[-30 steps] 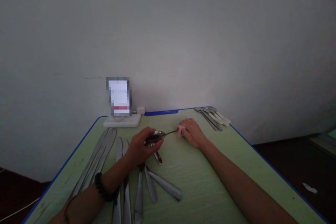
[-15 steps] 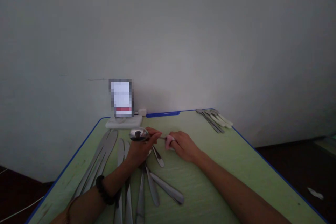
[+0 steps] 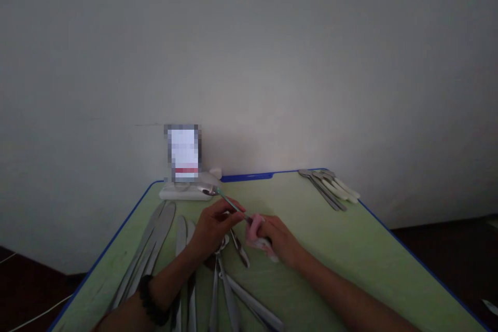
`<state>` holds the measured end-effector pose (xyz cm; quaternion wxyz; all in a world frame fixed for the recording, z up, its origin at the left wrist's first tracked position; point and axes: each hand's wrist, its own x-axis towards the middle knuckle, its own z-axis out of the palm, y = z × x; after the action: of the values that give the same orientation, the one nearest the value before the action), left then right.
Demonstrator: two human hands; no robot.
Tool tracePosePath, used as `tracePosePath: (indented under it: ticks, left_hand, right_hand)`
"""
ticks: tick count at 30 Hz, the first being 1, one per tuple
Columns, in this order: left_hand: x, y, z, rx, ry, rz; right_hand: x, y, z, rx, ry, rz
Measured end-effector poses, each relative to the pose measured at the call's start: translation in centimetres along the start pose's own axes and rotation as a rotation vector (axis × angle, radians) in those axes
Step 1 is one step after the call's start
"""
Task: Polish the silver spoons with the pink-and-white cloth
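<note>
A metal spoon (image 3: 229,200) is held slantwise above the table, its bowl pointing up and left toward the white stand. My left hand (image 3: 213,224) pinches its handle near the middle. Around the handle's lower end, my right hand (image 3: 278,236) is closed with a pink and white cloth (image 3: 254,236) wrapped on it. Below my left hand, several pieces of metal cutlery (image 3: 229,290) lie fanned out with handles toward me; their far ends are partly hidden by that hand. One short, shiny piece (image 3: 239,249) lies just right of them.
Several table knives (image 3: 165,223) lie on the left of the green table (image 3: 373,270). Spoons with metal and white handles (image 3: 330,189) sit at the far right corner. A lit, blurred screen (image 3: 184,153) stands on a white base (image 3: 184,193) before the wall.
The spoon has turned, so its bowl now points away and up rather than hanging over my left wrist. My right hand with the cloth has shifted slightly toward me. The view has tilted a little.
</note>
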<state>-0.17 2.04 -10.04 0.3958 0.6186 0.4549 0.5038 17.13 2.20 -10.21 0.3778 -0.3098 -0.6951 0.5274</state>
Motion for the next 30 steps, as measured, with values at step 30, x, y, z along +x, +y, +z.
tracePosePath:
  ticks: [30]
  left_hand:
    - [-0.5,0.4,1.1,-0.102,-0.119,-0.161]
  right_hand:
    - [2.1,2.0,-1.7,1.126,0.485,0.123]
